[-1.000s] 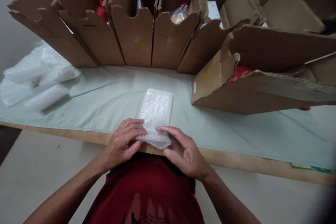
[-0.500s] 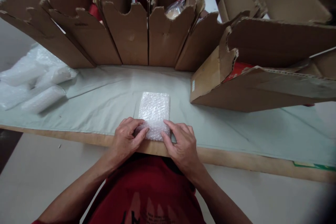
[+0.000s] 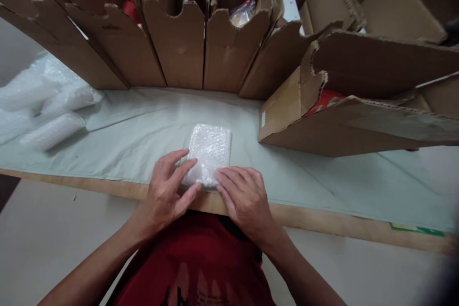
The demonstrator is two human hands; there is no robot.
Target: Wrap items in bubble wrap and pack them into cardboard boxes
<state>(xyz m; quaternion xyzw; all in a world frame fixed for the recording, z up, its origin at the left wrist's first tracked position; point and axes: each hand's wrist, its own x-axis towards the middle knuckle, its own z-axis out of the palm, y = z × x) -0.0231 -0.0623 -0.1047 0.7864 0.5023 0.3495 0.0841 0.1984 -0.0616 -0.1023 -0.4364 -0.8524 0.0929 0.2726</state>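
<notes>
A flat, roughly rectangular packet in clear bubble wrap (image 3: 210,148) lies near the front edge of the cloth-covered table. What the wrap encloses cannot be made out. My right hand (image 3: 244,193) is closed on the packet's near right corner, fingers together on top and thumb low at the near edge. On the other side, my left hand (image 3: 172,186) is open, its fingers spread along the packet's left side. Its fingertips are at or just over the wrap.
Several upright cardboard bins (image 3: 175,48) line the back of the table. Another cardboard bin (image 3: 344,124), with something red inside, juts forward on the right. Bubble-wrap pieces (image 3: 53,131) are heaped at the left. The wooden table edge (image 3: 304,217) runs just before my body.
My left hand has loosened from the near left corner and spread its fingers. My right fingers have drawn together and shifted left over the near edge, where the wrap now lies flatter.
</notes>
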